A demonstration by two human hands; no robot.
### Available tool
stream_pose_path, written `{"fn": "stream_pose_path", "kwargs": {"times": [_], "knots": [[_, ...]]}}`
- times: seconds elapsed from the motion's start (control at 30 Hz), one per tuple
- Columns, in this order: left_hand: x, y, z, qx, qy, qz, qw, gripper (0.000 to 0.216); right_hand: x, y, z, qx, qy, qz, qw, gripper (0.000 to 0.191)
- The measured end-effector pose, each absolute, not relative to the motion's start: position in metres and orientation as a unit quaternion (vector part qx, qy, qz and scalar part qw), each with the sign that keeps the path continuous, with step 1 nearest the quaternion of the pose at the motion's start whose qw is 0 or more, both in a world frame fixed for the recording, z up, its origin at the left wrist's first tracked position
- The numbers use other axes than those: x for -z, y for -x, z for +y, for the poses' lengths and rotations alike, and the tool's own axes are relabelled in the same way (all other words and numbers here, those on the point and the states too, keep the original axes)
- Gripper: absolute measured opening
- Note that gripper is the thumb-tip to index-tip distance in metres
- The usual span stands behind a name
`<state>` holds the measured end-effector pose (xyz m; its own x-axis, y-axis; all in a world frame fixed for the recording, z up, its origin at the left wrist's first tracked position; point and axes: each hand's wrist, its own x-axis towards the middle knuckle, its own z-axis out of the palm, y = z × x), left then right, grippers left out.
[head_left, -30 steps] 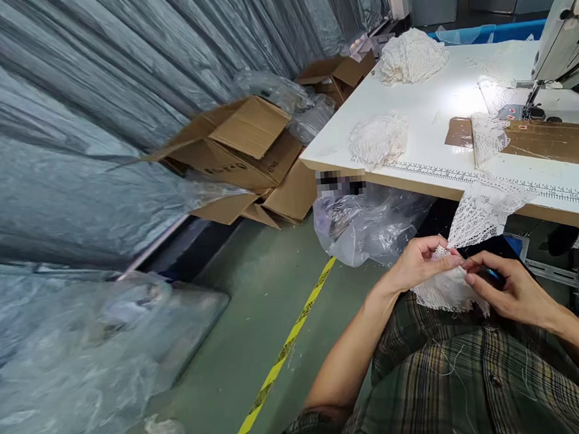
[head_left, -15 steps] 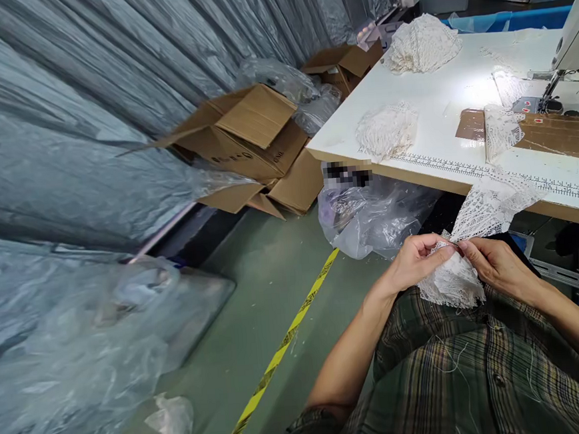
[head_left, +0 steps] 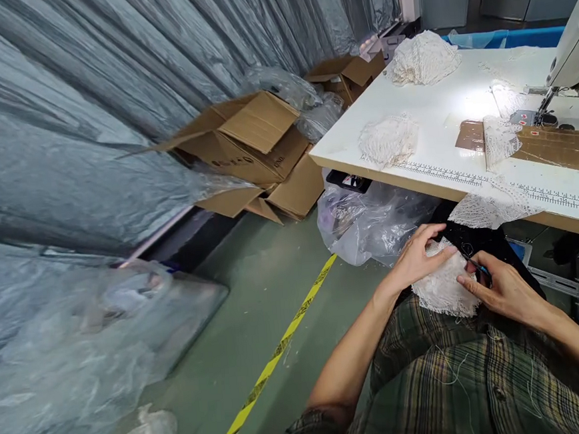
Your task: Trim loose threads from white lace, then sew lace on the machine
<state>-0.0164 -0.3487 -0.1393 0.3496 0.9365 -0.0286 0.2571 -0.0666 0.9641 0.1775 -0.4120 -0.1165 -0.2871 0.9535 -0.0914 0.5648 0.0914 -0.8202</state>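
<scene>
A bunched white lace piece (head_left: 445,283) lies in my lap. My left hand (head_left: 418,259) is on it, thumb across its upper edge and index finger stretched out; its other fingers are partly hidden. My right hand (head_left: 505,281) is closed round small dark thread snips (head_left: 480,267), whose tips point up and left beside the lace. Just beyond my hands, a separate lace strip (head_left: 494,206) hangs over the table's front edge, apart from the bunch. More lace (head_left: 501,141) runs from it back toward the sewing machine (head_left: 574,47).
Two lace heaps, a nearer one (head_left: 388,139) and a farther one (head_left: 423,58), sit on the white table (head_left: 432,115). A clear plastic bag (head_left: 370,220) and a black tray-like object (head_left: 349,180) are below its edge. Cardboard boxes (head_left: 257,129) and yellow floor tape (head_left: 280,351) are to the left.
My hands have moved apart from their shared pinch on the lace. The strip now lies separate from the bunch, and snips show in my right hand. The view has tilted slightly.
</scene>
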Motion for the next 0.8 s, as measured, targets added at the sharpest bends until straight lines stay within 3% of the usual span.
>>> {"fn": "stream_pose_path", "kwargs": {"times": [0.13, 0.27, 0.43, 0.57, 0.67, 0.73, 0.8], "knots": [[0.145, 0.002, -0.32, -0.389, -0.638, 0.436, 0.501, 0.061, 0.102, -0.181, -0.409, -0.343, 0.558, -0.698, 0.29, 0.034], [0.136, -0.014, -0.32, -0.394, -0.645, 0.42, 0.502, 0.034, 0.091, -0.183, -0.407, -0.33, 0.554, -0.675, 0.359, 0.033], [0.126, -0.019, -0.359, -0.313, -0.794, 0.35, 0.387, 0.016, 0.099, -0.185, -0.4, -0.259, 0.588, -0.637, 0.426, 0.034], [0.122, -0.013, -0.377, -0.262, -0.846, 0.29, 0.362, 0.019, 0.104, -0.186, -0.398, -0.214, 0.622, -0.627, 0.419, 0.029], [0.118, -0.005, -0.37, -0.358, -0.798, 0.328, 0.357, 0.025, 0.101, -0.185, -0.403, -0.236, 0.574, -0.659, 0.425, 0.02], [0.117, 0.001, -0.361, -0.414, -0.743, 0.348, 0.395, 0.041, 0.098, -0.183, -0.408, -0.271, 0.526, -0.686, 0.423, 0.019], [0.118, 0.005, -0.354, -0.41, -0.693, 0.316, 0.502, 0.05, 0.097, -0.18, -0.414, -0.314, 0.482, -0.712, 0.403, 0.018]]}}
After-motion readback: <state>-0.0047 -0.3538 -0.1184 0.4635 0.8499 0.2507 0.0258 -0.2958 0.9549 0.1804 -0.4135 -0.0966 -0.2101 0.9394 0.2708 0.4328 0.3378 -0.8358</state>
